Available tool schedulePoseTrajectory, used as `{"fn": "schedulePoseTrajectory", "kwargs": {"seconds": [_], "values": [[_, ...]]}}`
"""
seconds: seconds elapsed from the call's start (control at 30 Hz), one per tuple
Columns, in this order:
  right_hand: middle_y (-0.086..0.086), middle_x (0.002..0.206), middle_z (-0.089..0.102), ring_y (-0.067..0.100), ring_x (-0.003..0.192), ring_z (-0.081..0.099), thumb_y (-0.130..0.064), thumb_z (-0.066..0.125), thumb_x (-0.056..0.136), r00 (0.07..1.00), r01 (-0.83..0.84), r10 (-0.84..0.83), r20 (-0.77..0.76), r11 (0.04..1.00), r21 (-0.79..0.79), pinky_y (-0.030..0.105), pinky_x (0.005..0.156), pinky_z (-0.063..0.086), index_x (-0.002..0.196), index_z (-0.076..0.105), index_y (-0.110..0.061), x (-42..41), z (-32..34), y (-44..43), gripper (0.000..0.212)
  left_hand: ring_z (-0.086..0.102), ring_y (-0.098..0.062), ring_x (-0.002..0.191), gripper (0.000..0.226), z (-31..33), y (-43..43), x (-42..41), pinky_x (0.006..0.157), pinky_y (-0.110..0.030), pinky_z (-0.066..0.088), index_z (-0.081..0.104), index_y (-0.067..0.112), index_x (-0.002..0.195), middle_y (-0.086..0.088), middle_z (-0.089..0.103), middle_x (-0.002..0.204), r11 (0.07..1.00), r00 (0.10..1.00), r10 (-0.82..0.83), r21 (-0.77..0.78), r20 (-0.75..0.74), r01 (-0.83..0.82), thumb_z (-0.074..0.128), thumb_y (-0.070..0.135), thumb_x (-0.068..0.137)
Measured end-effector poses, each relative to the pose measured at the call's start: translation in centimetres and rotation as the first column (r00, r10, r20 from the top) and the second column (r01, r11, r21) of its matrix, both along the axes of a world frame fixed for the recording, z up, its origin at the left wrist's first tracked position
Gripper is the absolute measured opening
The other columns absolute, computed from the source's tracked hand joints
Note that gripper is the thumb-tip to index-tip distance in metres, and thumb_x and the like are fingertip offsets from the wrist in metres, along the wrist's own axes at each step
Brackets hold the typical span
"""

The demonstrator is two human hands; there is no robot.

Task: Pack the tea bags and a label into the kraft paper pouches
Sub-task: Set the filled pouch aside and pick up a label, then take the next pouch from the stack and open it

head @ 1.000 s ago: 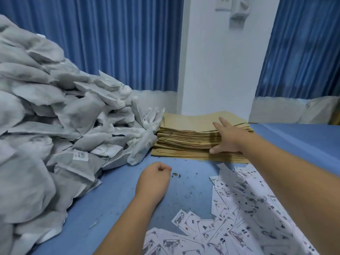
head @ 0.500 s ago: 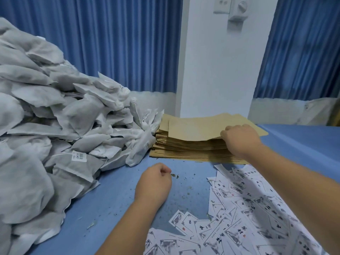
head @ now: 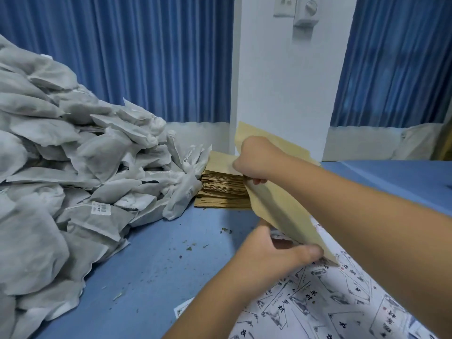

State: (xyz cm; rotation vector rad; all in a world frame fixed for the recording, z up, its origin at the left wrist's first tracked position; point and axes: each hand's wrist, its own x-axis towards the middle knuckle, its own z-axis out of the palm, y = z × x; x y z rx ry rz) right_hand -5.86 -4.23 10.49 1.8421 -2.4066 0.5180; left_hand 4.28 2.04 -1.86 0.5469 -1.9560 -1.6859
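Note:
A kraft paper pouch (head: 281, 211) hangs tilted above the table, lifted off the brown stack of pouches (head: 221, 189). My right hand (head: 256, 160) grips its upper end. My left hand (head: 276, 253) pinches its lower corner with thumb and fingers. A large heap of grey-white tea bags (head: 73, 167) fills the left side and leans against the stack. Printed white labels (head: 318, 307) lie scattered on the blue table at the lower right, partly under my arms.
The blue table (head: 151, 260) between the heap and the labels carries small tea crumbs. A white pillar (head: 281, 81) and blue curtains (head: 159, 57) stand behind the stack. White sacks (head: 367, 143) line the far edge at the right.
My right hand has lifted the top pouch off the stack and pulled it towards me. My left hand, a fist on the table before, has moved right and taken the pouch's lower corner.

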Motion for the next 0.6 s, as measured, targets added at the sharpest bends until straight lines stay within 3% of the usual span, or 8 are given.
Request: {"fn": "schedulePoseTrajectory", "kwargs": {"seconds": [0.07,0.17,0.23,0.37,0.47,0.6], "values": [[0.007,0.055,0.057,0.014,0.039,0.051,-0.007,0.052,0.087,0.987,-0.009,0.018,0.157,0.998,-0.063,0.011,0.029,0.032,0.060,0.049,-0.008,0.3,0.0,-0.5,0.027,0.069,-0.004,0.090,0.039,0.0,0.1,-0.5,0.075,-0.022,0.052,0.057,0.031,0.101,0.012,0.072,0.096,0.980,0.979,0.200,-0.002,0.042,-0.200,0.074,0.051,0.072],[0.006,0.059,0.058,0.016,0.042,0.055,-0.011,0.052,0.090,0.950,-0.035,0.064,0.307,0.995,-0.097,0.018,0.036,0.044,0.070,0.050,-0.009,0.8,-1.0,-0.8,0.020,0.069,-0.033,0.090,0.023,0.5,-1.0,-0.6,0.059,-0.027,0.055,0.061,0.002,0.103,-0.022,0.069,0.101,0.880,0.912,0.405,0.296,-0.065,-0.370,0.058,0.021,0.092],[0.004,0.066,0.061,0.019,0.049,0.060,-0.023,0.052,0.091,0.926,-0.039,0.094,0.365,0.987,-0.155,0.027,0.047,0.053,0.079,0.049,-0.016,1.1,-2.6,-0.3,0.015,0.069,-0.038,0.088,0.016,0.8,-2.4,0.0,0.054,-0.031,0.057,0.061,-0.001,0.103,-0.025,0.069,0.099,0.807,0.863,0.482,0.461,-0.150,-0.370,0.054,0.008,0.092],[-0.007,0.071,0.061,0.011,0.068,0.057,-0.040,0.058,0.087,0.947,-0.177,0.230,0.224,0.957,-0.232,0.029,0.062,0.044,0.077,0.062,-0.020,1.2,-5.4,1.7,0.023,0.072,-0.032,0.080,0.020,0.5,-5.0,1.4,0.056,-0.035,0.058,0.063,0.003,0.108,-0.021,0.072,0.093,0.748,0.803,0.541,0.579,-0.249,-0.324,0.049,0.009,0.096],[-0.012,0.080,0.061,0.002,0.075,0.055,-0.053,0.062,0.079,0.940,-0.321,0.327,0.097,0.945,-0.069,0.023,0.067,0.043,0.082,0.067,-0.026,0.9,-5.5,3.4,0.028,0.073,-0.027,0.075,0.024,-0.1,-6.4,1.9,0.057,-0.034,0.057,0.062,0.002,0.110,-0.019,0.073,0.090,0.733,0.793,0.532,0.630,-0.297,-0.256,0.043,0.012,0.099],[-0.018,0.103,0.052,0.003,0.095,0.053,-0.066,0.071,0.062,0.942,-0.334,0.335,0.020,0.928,0.167,0.023,0.084,0.044,0.110,0.061,-0.040,0.3,-4.6,4.6,0.056,0.071,-0.027,0.094,0.033,-0.1,-7.3,2.1,0.068,-0.039,0.060,0.060,0.009,0.121,-0.016,0.071,0.108,0.725,0.785,0.433,0.689,-0.444,-0.010,0.047,0.032,0.100]]}}
